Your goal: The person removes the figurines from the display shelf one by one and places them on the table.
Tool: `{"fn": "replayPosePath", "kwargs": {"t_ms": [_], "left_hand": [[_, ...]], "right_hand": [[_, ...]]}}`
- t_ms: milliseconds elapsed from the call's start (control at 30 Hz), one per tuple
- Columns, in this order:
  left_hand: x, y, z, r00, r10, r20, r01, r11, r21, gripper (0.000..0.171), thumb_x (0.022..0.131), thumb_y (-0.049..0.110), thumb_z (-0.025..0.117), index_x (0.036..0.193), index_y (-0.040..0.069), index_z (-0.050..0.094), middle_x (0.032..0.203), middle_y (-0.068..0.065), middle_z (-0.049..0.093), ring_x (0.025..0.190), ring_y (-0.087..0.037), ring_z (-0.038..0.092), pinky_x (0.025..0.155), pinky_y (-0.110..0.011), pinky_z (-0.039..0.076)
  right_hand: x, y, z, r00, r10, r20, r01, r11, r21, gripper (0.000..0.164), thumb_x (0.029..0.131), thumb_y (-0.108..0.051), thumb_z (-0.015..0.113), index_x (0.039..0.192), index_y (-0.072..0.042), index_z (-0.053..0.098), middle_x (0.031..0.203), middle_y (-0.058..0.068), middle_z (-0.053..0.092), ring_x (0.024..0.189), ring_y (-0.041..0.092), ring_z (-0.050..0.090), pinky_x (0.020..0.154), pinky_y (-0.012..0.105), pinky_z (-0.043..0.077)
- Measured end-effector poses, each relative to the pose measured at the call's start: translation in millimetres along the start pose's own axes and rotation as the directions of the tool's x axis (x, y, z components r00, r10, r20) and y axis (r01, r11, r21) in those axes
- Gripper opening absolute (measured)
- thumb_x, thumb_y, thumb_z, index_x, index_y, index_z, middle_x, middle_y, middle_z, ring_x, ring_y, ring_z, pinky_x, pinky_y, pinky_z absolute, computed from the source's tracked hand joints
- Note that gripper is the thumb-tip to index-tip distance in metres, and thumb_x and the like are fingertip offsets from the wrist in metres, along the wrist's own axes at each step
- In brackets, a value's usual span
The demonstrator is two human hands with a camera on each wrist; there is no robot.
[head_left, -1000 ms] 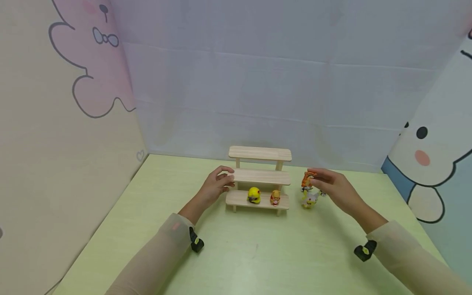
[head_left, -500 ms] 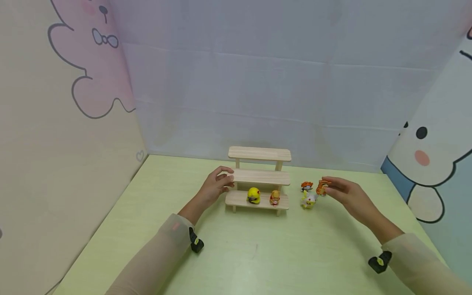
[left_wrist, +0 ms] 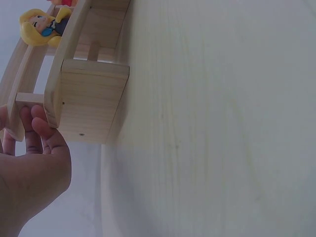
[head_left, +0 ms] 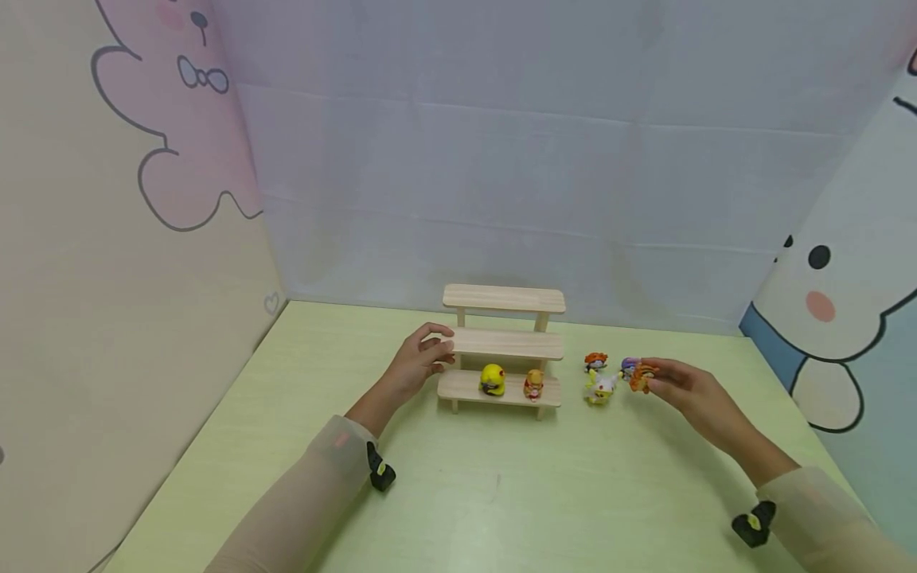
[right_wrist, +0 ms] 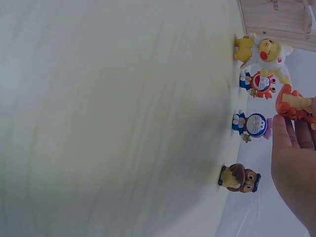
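Note:
My left hand (head_left: 415, 366) grips the left end of the middle tier of a wooden three-tier display stand (head_left: 501, 343); in the left wrist view its fingers (left_wrist: 43, 129) curl at the board's end. On the lowest tier sit a yellow-haired figurine (head_left: 492, 380) and an orange-and-red figurine (head_left: 533, 385). To the right, my right hand (head_left: 691, 391) pinches an orange tiger figurine (right_wrist: 296, 103) between thumb and fingers, raised above the table. Close by it stand a blue cat figurine with a purple top (right_wrist: 256, 125) and one with a red crab hat (right_wrist: 261, 85).
A yellow-and-white figurine (head_left: 600, 387) stands on the table between the stand and my right hand. In the right wrist view, a brown owl figurine (right_wrist: 239, 178) stands farther along. A pale cloth wall (head_left: 458, 175) closes off the table's (head_left: 458, 493) back edge.
My right hand has carried the tiger figurine rightward and slightly toward me, away from the crab-hat figurine, and now it overlaps the purple-topped one. My left hand stays at the stand.

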State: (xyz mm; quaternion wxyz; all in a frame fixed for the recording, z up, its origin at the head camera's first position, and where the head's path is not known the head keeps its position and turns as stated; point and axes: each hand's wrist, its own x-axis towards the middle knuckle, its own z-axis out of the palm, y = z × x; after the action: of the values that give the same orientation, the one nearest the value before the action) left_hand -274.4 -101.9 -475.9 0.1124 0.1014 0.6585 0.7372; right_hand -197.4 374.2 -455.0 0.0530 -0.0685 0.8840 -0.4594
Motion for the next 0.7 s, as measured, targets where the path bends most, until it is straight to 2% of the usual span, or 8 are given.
{"fn": "replayPosePath", "kwargs": {"t_ms": [200, 500, 700], "left_hand": [[0.8, -1.1, -1.4, 1.0, -0.002, 0.0, 0.002, 1.0, 0.001, 0.021, 0.104, 0.018, 0.064, 0.125, 0.012, 0.059, 0.091, -0.002, 0.059, 0.096, -0.029, 0.065, 0.076, -0.03, 0.05], [0.3, -1.0, -1.5, 1.0, -0.002, 0.003, 0.002, 1.0, -0.002, 0.02, 0.105, 0.018, 0.064, 0.124, 0.013, 0.059, 0.092, -0.002, 0.06, 0.093, -0.024, 0.065, 0.075, -0.03, 0.05], [-1.4, 0.7, -0.5, 1.0, 0.0, 0.004, 0.0, 1.0, 0.003, 0.024, 0.105, 0.018, 0.063, 0.126, 0.011, 0.057, 0.092, -0.002, 0.059, 0.093, -0.023, 0.065, 0.076, -0.031, 0.049]], "right_hand": [[0, 12, 3, 1.0, 0.012, 0.016, -0.012, 1.0, 0.018, 0.058, 0.106, -0.037, 0.059, 0.153, -0.007, 0.046, 0.146, 0.021, 0.052, 0.109, -0.007, 0.056, 0.089, 0.022, 0.054], [1, 25, 7, 0.999, -0.008, 0.053, 0.004, 0.998, 0.065, 0.056, 0.107, -0.031, 0.059, 0.152, -0.001, 0.046, 0.147, 0.027, 0.05, 0.109, -0.01, 0.056, 0.088, 0.021, 0.054], [1, 30, 8, 0.997, -0.01, 0.081, 0.004, 0.997, 0.072, 0.055, 0.107, -0.029, 0.06, 0.152, -0.001, 0.046, 0.151, 0.026, 0.044, 0.111, -0.009, 0.054, 0.088, 0.019, 0.052]]}}
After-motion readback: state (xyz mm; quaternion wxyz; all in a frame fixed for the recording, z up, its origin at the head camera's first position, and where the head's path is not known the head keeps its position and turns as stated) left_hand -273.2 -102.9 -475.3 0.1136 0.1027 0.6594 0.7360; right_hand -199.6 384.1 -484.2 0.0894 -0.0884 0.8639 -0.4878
